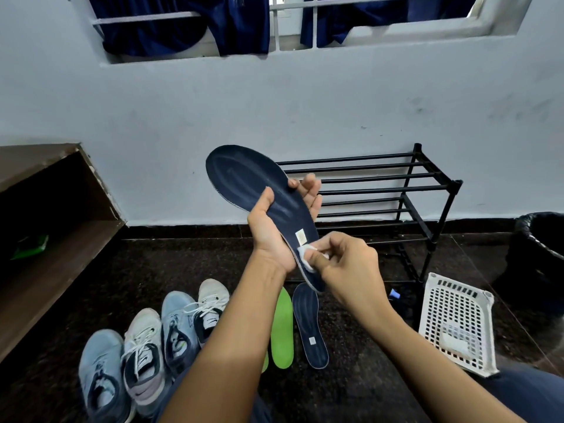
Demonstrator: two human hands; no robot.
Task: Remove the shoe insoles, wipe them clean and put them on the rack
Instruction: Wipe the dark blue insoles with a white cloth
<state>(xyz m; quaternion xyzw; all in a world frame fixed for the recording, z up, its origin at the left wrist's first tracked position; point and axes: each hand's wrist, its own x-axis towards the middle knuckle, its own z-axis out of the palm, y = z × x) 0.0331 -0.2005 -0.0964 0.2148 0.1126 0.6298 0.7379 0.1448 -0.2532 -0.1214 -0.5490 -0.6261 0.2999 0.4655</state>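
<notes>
Pretty clearly a room in someone's home. Dark blue curtains [183,29] hang bunched in the window at the far top, and a black metal-tube shoe rack [381,189] sits against the pale painted wall [305,102]. Pale blue and white sneakers [143,346] are lined up near-left on the dark speckled stone floor [152,270], by a brown wooden shelf unit [67,264].

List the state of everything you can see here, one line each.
Held navy insole: raised, gripped by the left hand.
White wipe: pinched by the right hand, pressed on that insole's lower end.
Second navy insole: lying flat on the floor.
Green insole: flat on the floor beside it.
Four shoes: lined up on the floor.
Rack: upright, no insole on its visible bars.
</notes>
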